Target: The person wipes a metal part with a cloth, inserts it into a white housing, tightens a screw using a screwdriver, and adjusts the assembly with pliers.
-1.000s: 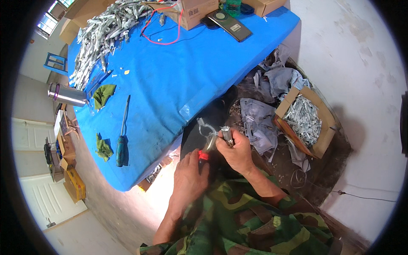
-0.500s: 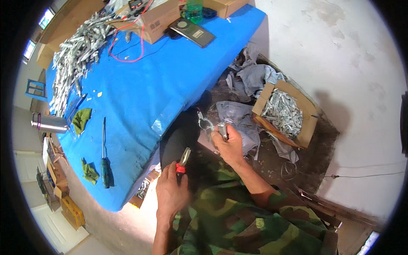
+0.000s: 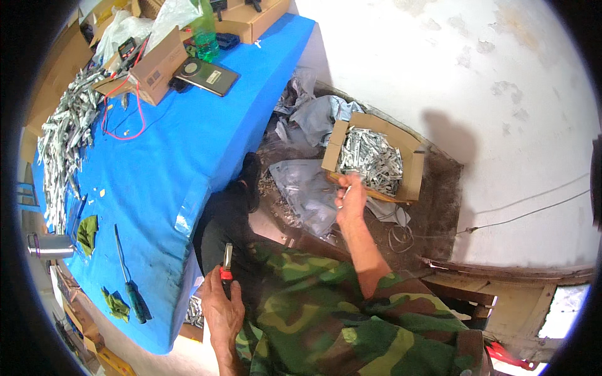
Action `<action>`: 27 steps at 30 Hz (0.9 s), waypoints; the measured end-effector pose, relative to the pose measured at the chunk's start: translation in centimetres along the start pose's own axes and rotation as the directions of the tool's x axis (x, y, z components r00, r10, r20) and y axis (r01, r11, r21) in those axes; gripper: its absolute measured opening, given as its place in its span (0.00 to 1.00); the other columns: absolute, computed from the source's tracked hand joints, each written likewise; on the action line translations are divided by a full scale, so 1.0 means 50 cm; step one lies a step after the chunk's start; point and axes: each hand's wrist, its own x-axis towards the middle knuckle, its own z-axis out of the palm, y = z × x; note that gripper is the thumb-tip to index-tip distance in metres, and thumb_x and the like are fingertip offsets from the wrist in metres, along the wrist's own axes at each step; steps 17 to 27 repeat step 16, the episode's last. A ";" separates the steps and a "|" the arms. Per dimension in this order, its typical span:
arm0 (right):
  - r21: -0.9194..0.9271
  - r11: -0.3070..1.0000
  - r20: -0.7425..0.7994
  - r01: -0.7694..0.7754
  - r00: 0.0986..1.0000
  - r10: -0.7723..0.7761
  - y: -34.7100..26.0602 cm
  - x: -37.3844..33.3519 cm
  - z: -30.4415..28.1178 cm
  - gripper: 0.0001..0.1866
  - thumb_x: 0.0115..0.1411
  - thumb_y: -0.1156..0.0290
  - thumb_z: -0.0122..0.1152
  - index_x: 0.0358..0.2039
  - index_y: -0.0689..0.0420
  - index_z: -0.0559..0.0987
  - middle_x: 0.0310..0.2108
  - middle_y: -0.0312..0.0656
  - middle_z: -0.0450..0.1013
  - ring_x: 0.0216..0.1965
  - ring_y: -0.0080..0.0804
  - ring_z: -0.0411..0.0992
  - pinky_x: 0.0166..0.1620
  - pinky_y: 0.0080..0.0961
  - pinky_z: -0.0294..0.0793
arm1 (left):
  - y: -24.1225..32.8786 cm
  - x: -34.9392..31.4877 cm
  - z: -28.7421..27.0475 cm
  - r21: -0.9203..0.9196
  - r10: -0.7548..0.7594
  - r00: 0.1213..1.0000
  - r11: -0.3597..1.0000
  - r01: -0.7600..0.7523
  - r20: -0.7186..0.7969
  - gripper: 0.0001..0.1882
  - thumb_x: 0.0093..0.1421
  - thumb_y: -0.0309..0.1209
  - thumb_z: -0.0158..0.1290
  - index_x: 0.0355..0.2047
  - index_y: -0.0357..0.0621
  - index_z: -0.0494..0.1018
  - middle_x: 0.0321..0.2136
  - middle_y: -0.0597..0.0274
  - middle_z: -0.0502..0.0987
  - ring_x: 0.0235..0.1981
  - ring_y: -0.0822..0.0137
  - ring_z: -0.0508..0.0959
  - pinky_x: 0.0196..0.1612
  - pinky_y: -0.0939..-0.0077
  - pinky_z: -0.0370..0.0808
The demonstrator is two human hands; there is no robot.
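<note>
My left hand [image 3: 223, 308] is closed around the red grip of a pair of pliers [image 3: 227, 255], its metal jaws pointing up over my dark trouser leg. My right hand [image 3: 352, 203] reaches to the near edge of an open cardboard box [image 3: 414, 172]. Its fingers are closed, and a small silvery metal piece [image 3: 343, 195] shows between them, too small to tell its kind. Heaped inside the box are many narrow silvery metal parts [image 3: 375, 158].
On the left stands a blue-covered table [image 3: 163, 188] bearing a pile of silvery parts [image 3: 66, 141], a screwdriver [image 3: 130, 285], green cloths [image 3: 88, 233], a steel cup [image 3: 51, 245], a phone-like device [image 3: 210, 76] and a green bottle [image 3: 204, 37]. Plastic sheeting [image 3: 307, 191] lies on the floor.
My right hand has moved away from the pliers and out to the box; the looped piece that hung by its fingers no longer shows. The view has swung right. The left hand still grips the pliers.
</note>
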 end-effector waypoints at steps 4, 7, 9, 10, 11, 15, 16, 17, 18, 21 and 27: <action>-0.057 0.993 0.073 -0.100 0.992 0.104 0.063 -0.060 0.051 0.16 0.68 0.53 0.59 0.45 0.52 0.78 0.34 0.34 0.77 0.22 0.19 0.65 0.20 0.19 0.60 | -0.009 -0.004 0.000 -0.004 0.038 0.999 0.999 -0.038 -0.008 0.25 0.65 0.25 0.56 0.60 0.28 0.69 0.53 0.33 0.75 0.52 0.35 0.76 0.59 0.49 0.72; -0.125 0.983 0.195 -0.135 0.968 0.158 0.069 -0.131 0.094 0.18 0.70 0.53 0.55 0.48 0.53 0.78 0.36 0.35 0.77 0.24 0.19 0.65 0.21 0.18 0.60 | -0.019 -0.013 -0.002 -0.091 0.015 1.000 0.996 -0.016 -0.010 0.24 0.66 0.27 0.56 0.60 0.27 0.69 0.52 0.33 0.76 0.52 0.36 0.77 0.58 0.50 0.72; -0.134 0.980 0.288 -0.148 0.940 0.181 0.079 -0.162 0.115 0.20 0.71 0.54 0.52 0.51 0.56 0.78 0.37 0.37 0.77 0.24 0.19 0.65 0.22 0.18 0.61 | -0.024 -0.015 -0.005 -0.112 -0.020 1.000 0.993 0.020 0.008 0.24 0.67 0.27 0.56 0.60 0.27 0.69 0.51 0.33 0.76 0.52 0.37 0.77 0.58 0.50 0.72; -0.131 0.978 0.337 -0.164 0.920 0.199 0.087 -0.177 0.123 0.20 0.72 0.54 0.51 0.52 0.56 0.77 0.37 0.37 0.77 0.24 0.19 0.66 0.22 0.18 0.62 | -0.026 -0.015 -0.006 -0.124 -0.037 0.999 0.992 0.038 0.015 0.24 0.68 0.28 0.55 0.60 0.27 0.69 0.51 0.33 0.76 0.51 0.37 0.77 0.57 0.50 0.72; -0.131 0.975 0.385 -0.180 0.897 0.217 0.096 -0.192 0.129 0.21 0.72 0.54 0.49 0.52 0.57 0.77 0.37 0.38 0.77 0.24 0.19 0.66 0.22 0.18 0.62 | -0.030 -0.016 -0.006 -0.137 -0.048 0.999 0.989 0.050 0.015 0.24 0.68 0.28 0.56 0.61 0.27 0.69 0.51 0.33 0.76 0.52 0.37 0.77 0.58 0.50 0.72; -0.134 0.975 0.614 -0.175 0.758 0.220 0.134 -0.247 0.138 0.21 0.74 0.56 0.46 0.55 0.58 0.76 0.37 0.38 0.77 0.24 0.20 0.68 0.22 0.18 0.64 | -0.049 -0.025 -0.004 -0.208 -0.105 0.994 0.973 0.102 -0.004 0.26 0.68 0.31 0.58 0.62 0.30 0.69 0.54 0.34 0.76 0.54 0.39 0.77 0.60 0.51 0.71; -0.138 0.971 0.626 -0.194 0.743 0.237 0.148 -0.260 0.148 0.21 0.74 0.56 0.46 0.55 0.58 0.76 0.37 0.38 0.77 0.24 0.20 0.68 0.22 0.18 0.64 | -0.052 -0.027 -0.002 -0.224 -0.123 0.992 0.967 0.117 -0.012 0.27 0.67 0.32 0.60 0.62 0.31 0.69 0.55 0.35 0.76 0.56 0.39 0.77 0.61 0.51 0.71; -0.138 0.971 0.626 -0.194 0.743 0.237 0.148 -0.260 0.148 0.21 0.74 0.56 0.46 0.55 0.58 0.76 0.37 0.38 0.77 0.24 0.20 0.68 0.22 0.18 0.64 | -0.052 -0.027 -0.002 -0.224 -0.123 0.992 0.967 0.117 -0.012 0.27 0.67 0.32 0.60 0.62 0.31 0.69 0.55 0.35 0.76 0.56 0.39 0.77 0.61 0.51 0.71; -0.138 0.971 0.626 -0.194 0.743 0.237 0.148 -0.260 0.148 0.21 0.74 0.56 0.46 0.55 0.58 0.76 0.37 0.38 0.77 0.24 0.20 0.68 0.22 0.18 0.64 | -0.052 -0.027 -0.002 -0.224 -0.123 0.992 0.967 0.117 -0.012 0.27 0.67 0.32 0.60 0.62 0.31 0.69 0.55 0.35 0.76 0.56 0.39 0.77 0.61 0.51 0.71; -0.138 0.971 0.626 -0.194 0.743 0.237 0.148 -0.260 0.148 0.21 0.74 0.56 0.46 0.55 0.58 0.76 0.37 0.38 0.77 0.24 0.20 0.68 0.22 0.18 0.64 | -0.052 -0.027 -0.002 -0.224 -0.123 0.992 0.967 0.117 -0.012 0.27 0.67 0.32 0.60 0.62 0.31 0.69 0.55 0.35 0.76 0.56 0.39 0.77 0.61 0.51 0.71; -0.138 0.971 0.626 -0.194 0.743 0.237 0.148 -0.260 0.148 0.21 0.74 0.56 0.46 0.55 0.58 0.76 0.37 0.38 0.77 0.24 0.20 0.68 0.22 0.18 0.64 | -0.052 -0.027 -0.002 -0.224 -0.123 0.992 0.967 0.117 -0.012 0.27 0.67 0.32 0.60 0.62 0.31 0.69 0.55 0.35 0.76 0.56 0.39 0.77 0.61 0.51 0.71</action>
